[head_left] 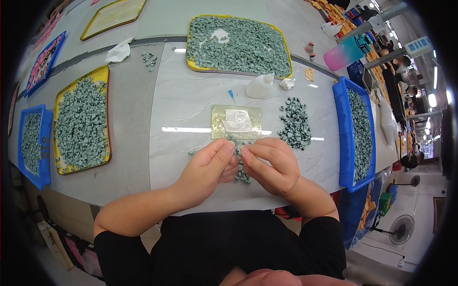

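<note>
My left hand (210, 164) and my right hand (274, 164) meet at the front of the table, thumbs and fingertips pinched close together. Whatever they pinch is tiny and mostly covered by the fingers. Small green pieces (243, 177) lie on the table below and between the hands. Just beyond the fingertips is a yellowish square plate (217, 129) with a clear, glossy patch (238, 120) on it. To the right of the plate sits a loose pile of dark green pieces (295, 125). A white squeeze bottle (259, 86) and a blue dispensing tip (232, 96) are behind the plate.
A yellow-rimmed tray (192, 65) of green pieces is at the back, another yellow tray (110, 138) at left. Blue bins (341, 138) (46, 157) stand at both sides. Crumpled tissue (287, 84) and a blue-pink bottle (346, 51) are at back right.
</note>
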Available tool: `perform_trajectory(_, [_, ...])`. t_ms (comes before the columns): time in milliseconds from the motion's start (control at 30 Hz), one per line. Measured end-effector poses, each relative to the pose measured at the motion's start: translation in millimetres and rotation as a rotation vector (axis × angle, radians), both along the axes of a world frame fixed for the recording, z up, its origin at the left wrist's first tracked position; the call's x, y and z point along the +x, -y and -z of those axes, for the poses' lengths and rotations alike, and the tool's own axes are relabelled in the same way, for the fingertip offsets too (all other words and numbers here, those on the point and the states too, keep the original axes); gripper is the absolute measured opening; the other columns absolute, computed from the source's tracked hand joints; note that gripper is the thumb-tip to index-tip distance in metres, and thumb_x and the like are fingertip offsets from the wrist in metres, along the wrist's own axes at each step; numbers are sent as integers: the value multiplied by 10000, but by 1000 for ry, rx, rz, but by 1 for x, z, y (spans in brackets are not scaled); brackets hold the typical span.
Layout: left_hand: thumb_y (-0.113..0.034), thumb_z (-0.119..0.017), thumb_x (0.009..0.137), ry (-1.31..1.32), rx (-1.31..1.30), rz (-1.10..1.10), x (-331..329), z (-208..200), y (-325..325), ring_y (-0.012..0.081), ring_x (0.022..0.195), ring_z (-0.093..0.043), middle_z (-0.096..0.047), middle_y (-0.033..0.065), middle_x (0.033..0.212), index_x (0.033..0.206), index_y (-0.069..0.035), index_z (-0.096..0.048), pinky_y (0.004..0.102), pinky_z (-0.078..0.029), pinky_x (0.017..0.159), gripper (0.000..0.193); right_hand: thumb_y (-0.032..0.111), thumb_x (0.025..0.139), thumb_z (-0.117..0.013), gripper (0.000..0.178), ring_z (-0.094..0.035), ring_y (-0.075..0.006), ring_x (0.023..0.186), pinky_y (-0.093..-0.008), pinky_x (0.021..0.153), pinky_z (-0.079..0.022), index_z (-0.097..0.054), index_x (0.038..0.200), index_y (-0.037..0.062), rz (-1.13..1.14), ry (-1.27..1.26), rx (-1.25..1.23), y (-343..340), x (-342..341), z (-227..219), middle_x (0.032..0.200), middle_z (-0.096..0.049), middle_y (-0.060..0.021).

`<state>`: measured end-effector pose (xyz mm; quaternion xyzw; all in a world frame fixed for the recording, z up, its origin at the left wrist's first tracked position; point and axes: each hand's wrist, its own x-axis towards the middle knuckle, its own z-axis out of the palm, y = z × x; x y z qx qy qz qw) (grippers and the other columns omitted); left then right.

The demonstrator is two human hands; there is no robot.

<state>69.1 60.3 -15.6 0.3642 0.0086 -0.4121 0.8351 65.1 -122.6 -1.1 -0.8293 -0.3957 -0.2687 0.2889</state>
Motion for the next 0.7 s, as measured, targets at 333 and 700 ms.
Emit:
perform_trajectory(333, [-251, -347, 1001, 155, -3, -86, -8, 2, -4, 77, 622, -310, -386, -15, 748, 893, -95, -386, 226, -296, 575, 193, -63, 614, -722, 267, -576, -268, 721, -332, 594, -484, -623, 860, -92, -53, 109, -1, -12, 0, 10, 937, -585, -163])
perform_trajectory(700, [-209, -435, 971, 487, 396, -217, -8, 5, -12, 64, 652, -395, -438, -2, 697, 840, -37, -457, 236, -364, 581, 218, -130, 648, -681, 290, -613, -237, 754, -305, 652, -502, -641, 920, -40, 17, -340, 308, -27, -3, 12, 850, -618, -126])
